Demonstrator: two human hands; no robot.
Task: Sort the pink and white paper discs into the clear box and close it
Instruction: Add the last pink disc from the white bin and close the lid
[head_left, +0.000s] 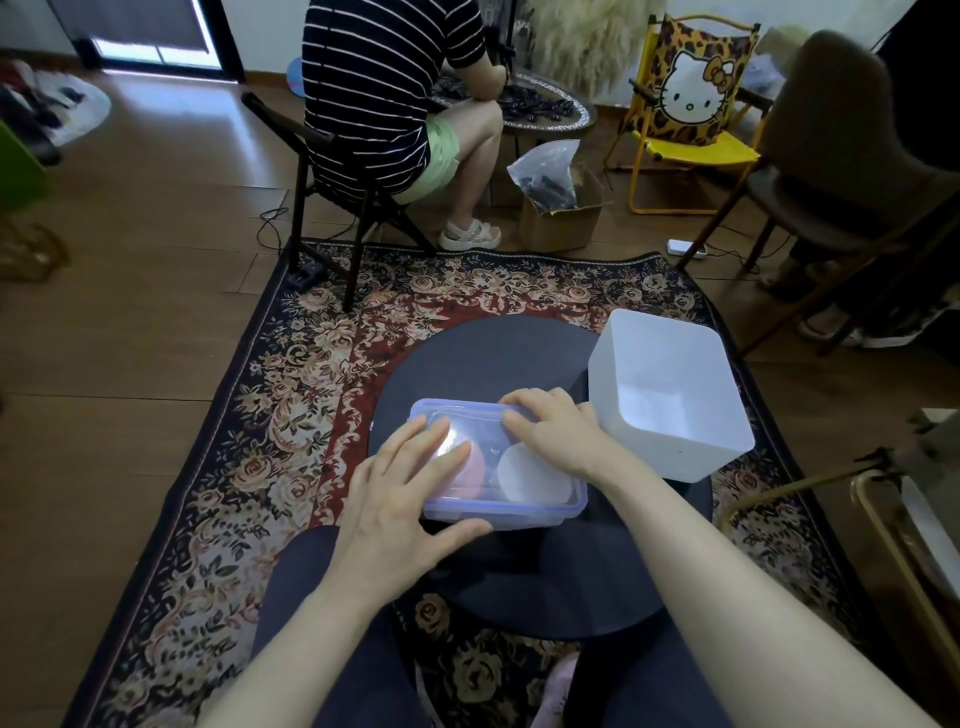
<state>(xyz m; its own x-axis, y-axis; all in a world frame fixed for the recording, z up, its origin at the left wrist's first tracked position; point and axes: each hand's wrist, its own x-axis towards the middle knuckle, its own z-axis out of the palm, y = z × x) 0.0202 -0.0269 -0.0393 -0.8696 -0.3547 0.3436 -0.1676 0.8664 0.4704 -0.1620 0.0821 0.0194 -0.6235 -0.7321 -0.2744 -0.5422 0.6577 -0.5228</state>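
Nearest to you, your left hand is lying across the near-left part of the lid, fingers straight and slightly spread on top, thumb reaching along the front wall of the clear box. Your right hand is pressing on the far-right part, fingers bent and spread, their tips pushing down by the far rim.

Under the lid, the pink discs are sitting at the left and the white discs at the right, both inside the box, which is resting on the round dark table. So sorting looks finished and you are closing.

The risk is in uneven pressing. If you are bearing down on one corner only, the opposite corner may be popping up, and the lid may seem shut while the seal is not seated all round. Whether any side clips are latched cannot be told from here. A hard push toward the near edge could be sliding the box off the table onto your lap.

Just beyond your right hand, the white bin is standing close to the box; a sideways shove could be knocking into it.
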